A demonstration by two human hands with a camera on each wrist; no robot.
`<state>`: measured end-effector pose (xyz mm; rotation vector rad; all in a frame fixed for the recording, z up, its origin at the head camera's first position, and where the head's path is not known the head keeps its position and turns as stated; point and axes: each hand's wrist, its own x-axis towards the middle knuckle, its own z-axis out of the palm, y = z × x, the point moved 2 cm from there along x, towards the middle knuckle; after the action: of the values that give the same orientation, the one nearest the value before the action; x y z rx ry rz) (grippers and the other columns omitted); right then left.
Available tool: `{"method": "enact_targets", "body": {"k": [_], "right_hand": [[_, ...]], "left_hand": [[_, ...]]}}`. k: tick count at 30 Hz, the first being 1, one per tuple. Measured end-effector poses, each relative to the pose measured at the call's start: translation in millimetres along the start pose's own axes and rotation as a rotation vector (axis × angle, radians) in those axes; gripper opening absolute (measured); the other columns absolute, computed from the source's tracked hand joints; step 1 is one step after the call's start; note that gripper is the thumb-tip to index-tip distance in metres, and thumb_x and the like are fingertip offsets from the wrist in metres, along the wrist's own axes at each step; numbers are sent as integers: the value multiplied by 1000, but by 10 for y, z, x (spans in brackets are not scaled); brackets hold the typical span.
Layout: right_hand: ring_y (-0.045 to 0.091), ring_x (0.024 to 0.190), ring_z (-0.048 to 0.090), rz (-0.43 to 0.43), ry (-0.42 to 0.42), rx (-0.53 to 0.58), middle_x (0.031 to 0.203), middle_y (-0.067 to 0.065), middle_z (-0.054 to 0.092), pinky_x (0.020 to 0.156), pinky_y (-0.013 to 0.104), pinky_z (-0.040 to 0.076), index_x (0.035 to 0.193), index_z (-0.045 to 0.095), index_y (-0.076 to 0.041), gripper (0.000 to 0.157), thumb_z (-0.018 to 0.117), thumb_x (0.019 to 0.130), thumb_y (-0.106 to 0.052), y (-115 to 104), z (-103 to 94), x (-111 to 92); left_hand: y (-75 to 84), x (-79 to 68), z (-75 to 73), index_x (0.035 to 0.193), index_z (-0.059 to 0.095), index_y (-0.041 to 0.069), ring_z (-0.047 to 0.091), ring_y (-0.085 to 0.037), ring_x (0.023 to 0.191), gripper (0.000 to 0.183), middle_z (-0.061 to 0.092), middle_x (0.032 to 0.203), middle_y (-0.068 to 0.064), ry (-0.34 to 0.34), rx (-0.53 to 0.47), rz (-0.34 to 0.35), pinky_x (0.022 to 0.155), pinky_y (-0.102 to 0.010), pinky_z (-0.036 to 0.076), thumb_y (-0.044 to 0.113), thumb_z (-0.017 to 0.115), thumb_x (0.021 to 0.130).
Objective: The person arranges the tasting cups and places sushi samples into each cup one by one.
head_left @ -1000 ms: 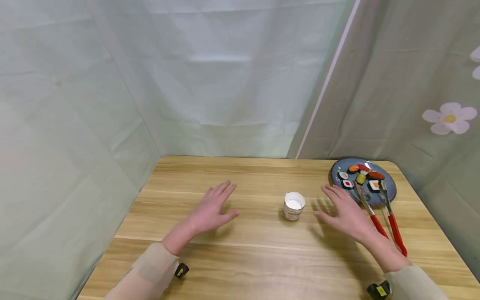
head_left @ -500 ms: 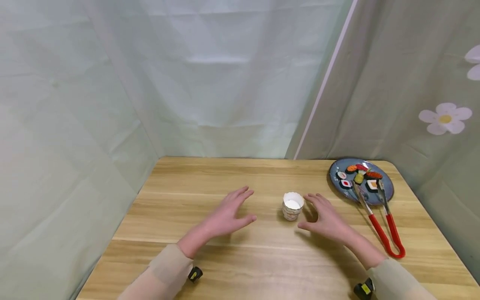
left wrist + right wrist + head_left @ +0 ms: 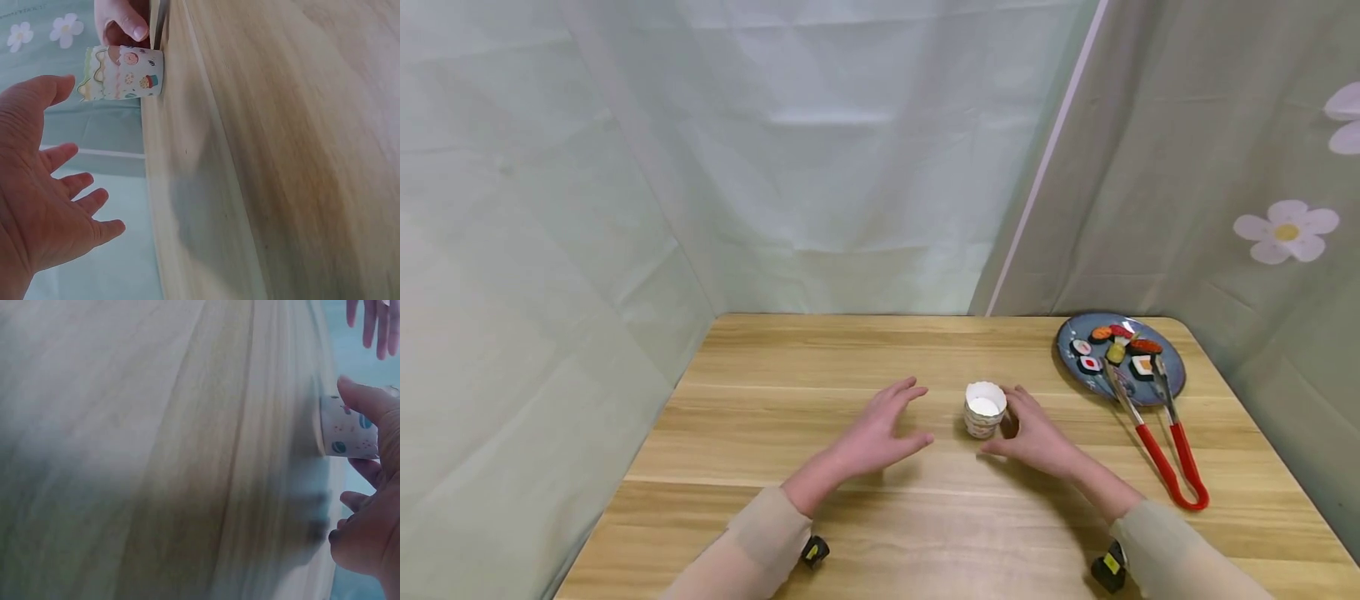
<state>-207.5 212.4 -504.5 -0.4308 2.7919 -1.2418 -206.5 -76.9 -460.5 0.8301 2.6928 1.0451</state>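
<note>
A small stack of white paper baking cups [image 3: 984, 421] with scalloped rims stands upright on the wooden table. Cupcake prints show on its side in the left wrist view. My right hand [image 3: 1036, 435] curves around the right side of the baking cups [image 3: 347, 436], fingertips right at the far side and thumb in front, not closed on them. In the right wrist view the thumb overlaps the cups. To the left of the stack, my left hand [image 3: 880, 427] hovers above the table, holding nothing, thumb and fingers spread apart toward the cups.
At the back right lies a blue plate [image 3: 1174, 354] with several sushi pieces. Red-handled tongs [image 3: 1186, 460] rest with their metal tips on it and their handle on the table [image 3: 775, 358]. Pale curtains [image 3: 850, 167] hang behind and on both sides.
Both hands have moved inward toward the baking cups. The right hand has come leftward from beside the tongs to the cups; the left hand has moved right. The cups stay in place.
</note>
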Motion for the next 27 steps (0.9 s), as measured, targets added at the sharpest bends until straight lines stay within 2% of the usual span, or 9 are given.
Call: {"method": "enact_targets", "body": {"k": [6,10,20,27], "right_hand": [[54,150,9,14,17,59,156,26,39,116,73,6,146,50,-1,92,94,72,-33,4,51,54],[54,149,11,-8,41,50,153,27,42,117,71,7,145,51,1,92,95,71,-30,21,91,89],[54,148,17,3,57,-62,152,29,44,115,73,14,145,49,4,96,94,71,-39,-33,153,120],[52,148,20,1,57,-145,153,28,43,116,71,14,145,49,6,100,91,72,-47,-41,209,136]], "left_hand": [[-10,60,55,158,38,18,24,-29,152,77,25,168,-7,7,-27,-6,118,-55,28,45,72,94],[-13,107,85,157,39,18,24,-30,152,77,25,167,-6,9,-45,-17,118,-56,27,44,73,93],[74,214,142,156,41,16,26,-31,151,83,29,166,-9,12,-69,-4,117,-56,30,50,76,89],[171,322,214,152,45,13,27,-33,150,85,30,165,-11,33,-87,2,117,-57,30,49,81,85]]}}
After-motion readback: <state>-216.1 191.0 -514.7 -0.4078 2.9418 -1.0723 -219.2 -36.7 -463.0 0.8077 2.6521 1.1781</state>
